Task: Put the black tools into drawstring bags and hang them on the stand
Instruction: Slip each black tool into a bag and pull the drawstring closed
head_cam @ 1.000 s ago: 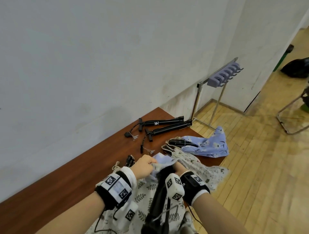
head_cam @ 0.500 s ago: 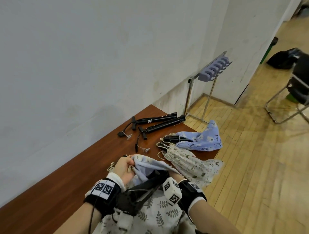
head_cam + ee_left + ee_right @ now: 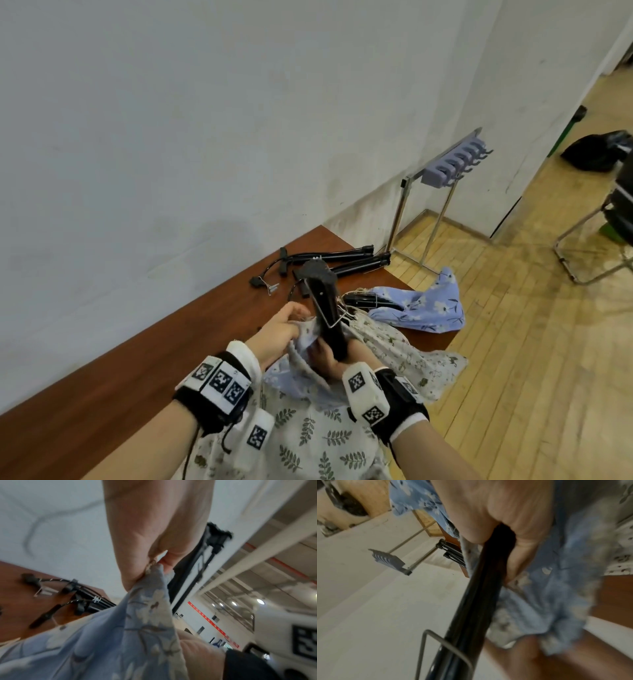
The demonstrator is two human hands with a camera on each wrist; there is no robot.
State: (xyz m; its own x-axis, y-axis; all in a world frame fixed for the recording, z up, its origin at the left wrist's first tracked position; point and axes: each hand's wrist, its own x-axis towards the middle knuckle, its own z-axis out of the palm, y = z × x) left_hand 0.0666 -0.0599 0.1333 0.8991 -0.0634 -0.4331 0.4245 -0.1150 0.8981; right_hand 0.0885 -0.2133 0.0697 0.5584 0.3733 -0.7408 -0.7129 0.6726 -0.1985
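My right hand (image 3: 329, 356) grips a long black tool (image 3: 325, 308) and holds it upright, its lower end inside the mouth of a blue floral drawstring bag (image 3: 301, 373). The tool (image 3: 479, 595) carries a wire bracket on its side. My left hand (image 3: 284, 329) pinches the bag's rim (image 3: 154, 566) between thumb and fingers and holds the mouth apart. Two more black tools (image 3: 342, 258) with hoses lie at the table's far end. Another blue bag (image 3: 421, 308) with a tool in it lies at the table's right corner. The stand (image 3: 445, 171) with purple hooks rises beyond the table.
The brown table (image 3: 120, 359) runs along a white wall. A white leaf-print cloth (image 3: 318, 438) covers its near right part. A beige floral bag (image 3: 387, 339) lies by my right hand. On the wooden floor to the right are a metal chair frame (image 3: 589, 246) and a black bag (image 3: 596, 154).
The black tool has swung from pointing down toward me to standing upright above the bag's mouth. My left hand keeps its pinch on the rim. The camera view has shifted.
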